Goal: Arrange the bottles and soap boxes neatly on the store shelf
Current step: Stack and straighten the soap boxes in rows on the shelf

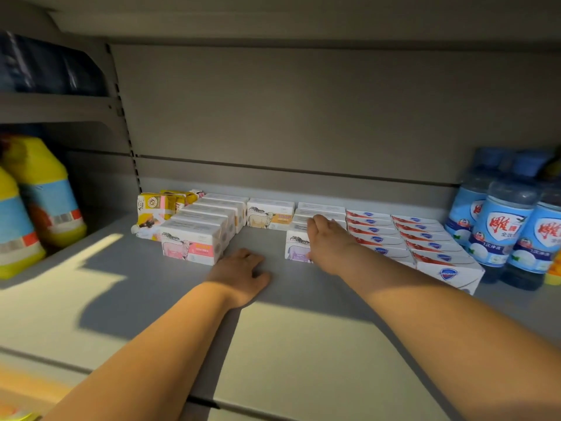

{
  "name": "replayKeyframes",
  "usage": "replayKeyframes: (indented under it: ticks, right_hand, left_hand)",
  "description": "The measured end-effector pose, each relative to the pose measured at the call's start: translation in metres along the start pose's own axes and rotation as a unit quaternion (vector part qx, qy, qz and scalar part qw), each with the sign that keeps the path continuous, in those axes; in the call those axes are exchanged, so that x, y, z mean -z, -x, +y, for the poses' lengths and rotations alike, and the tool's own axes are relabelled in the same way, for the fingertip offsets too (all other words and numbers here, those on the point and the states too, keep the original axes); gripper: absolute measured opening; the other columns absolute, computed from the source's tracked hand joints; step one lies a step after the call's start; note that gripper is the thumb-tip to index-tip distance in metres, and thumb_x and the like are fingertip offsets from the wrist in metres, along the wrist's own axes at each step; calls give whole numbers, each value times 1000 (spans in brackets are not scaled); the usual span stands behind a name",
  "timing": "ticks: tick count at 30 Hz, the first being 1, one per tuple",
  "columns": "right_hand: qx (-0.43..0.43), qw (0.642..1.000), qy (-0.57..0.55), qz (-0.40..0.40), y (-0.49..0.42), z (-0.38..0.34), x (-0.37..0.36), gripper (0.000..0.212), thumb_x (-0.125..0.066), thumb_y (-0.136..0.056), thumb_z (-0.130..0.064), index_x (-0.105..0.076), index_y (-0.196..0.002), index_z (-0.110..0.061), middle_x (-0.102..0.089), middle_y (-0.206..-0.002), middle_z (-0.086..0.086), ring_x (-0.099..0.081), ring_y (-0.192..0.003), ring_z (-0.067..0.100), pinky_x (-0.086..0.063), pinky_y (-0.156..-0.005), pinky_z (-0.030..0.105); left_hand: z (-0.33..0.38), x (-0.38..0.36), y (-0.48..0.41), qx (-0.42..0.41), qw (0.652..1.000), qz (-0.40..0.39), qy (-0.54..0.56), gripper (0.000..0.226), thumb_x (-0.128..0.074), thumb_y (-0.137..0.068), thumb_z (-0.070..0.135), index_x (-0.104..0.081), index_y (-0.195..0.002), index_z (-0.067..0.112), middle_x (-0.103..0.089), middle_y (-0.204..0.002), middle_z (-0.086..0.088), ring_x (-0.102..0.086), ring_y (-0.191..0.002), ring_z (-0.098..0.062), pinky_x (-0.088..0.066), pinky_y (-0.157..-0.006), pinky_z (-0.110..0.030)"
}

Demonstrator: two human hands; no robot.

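Left hand (243, 270) lies flat on the grey shelf (273, 344), fingers loose, holding nothing. Right hand (328, 238) rests straight fingers atop the middle soap boxes (331, 211); blue bottles (501, 226) stand far right.

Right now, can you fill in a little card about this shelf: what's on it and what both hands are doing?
Shelf: grey store shelf, partly sunlit
Far left: yellow bottles with blue labels
Middle: white sheep soap boxes in rows, with a gap between them
Right: red-and-white soap boxes, then blue-labelled bottles
Left hand: lies on the bare shelf in the gap
Right hand: fingers laid over the purple-labelled row of boxes
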State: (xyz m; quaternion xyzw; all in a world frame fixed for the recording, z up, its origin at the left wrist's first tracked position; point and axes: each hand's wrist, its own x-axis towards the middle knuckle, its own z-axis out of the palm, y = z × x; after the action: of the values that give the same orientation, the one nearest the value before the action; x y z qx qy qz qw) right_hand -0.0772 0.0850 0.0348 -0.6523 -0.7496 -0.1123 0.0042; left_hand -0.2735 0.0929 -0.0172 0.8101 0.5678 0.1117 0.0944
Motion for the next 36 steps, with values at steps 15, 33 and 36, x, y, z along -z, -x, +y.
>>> replayKeyframes:
  ticks: [15, 33, 36]
  right_hand:
    - [-5, 994, -94, -48, -109, -17, 31, 46, -52, -92, -27, -47, -131, -3, -50, -133, 16, -50, -117, 30, -42, -91, 30]
    - [-61, 887, -331, 315, -41, -24, 45, 46, -71, -77, -33, -50, -114, -14, -52, -114, 6, -55, -96, 25, -41, -67, 30]
    - [-112, 821, -495, 260, 17, -22, 37, 35, -74, -76, -32, -51, -98, -18, -57, -95, -2, -55, -81, 14, -40, -62, 26]
  left_hand:
    - [-9, 1, -2, -21, 998, 38, 43, 47, -46, -92, 47, -45, -137, 33, -37, -144, 9, -39, -130, -13, -28, -98, -18]
    - [-17, -5, -14, -36, 994, 82, 56, 38, -53, -90, 39, -58, -126, 30, -51, -131, 6, -48, -121, -12, -35, -97, -19]
    - [-12, 1, -9, -24, 997, 58, 41, 38, -50, -91, 40, -57, -127, 29, -49, -132, 3, -46, -123, -15, -34, -98, -22]
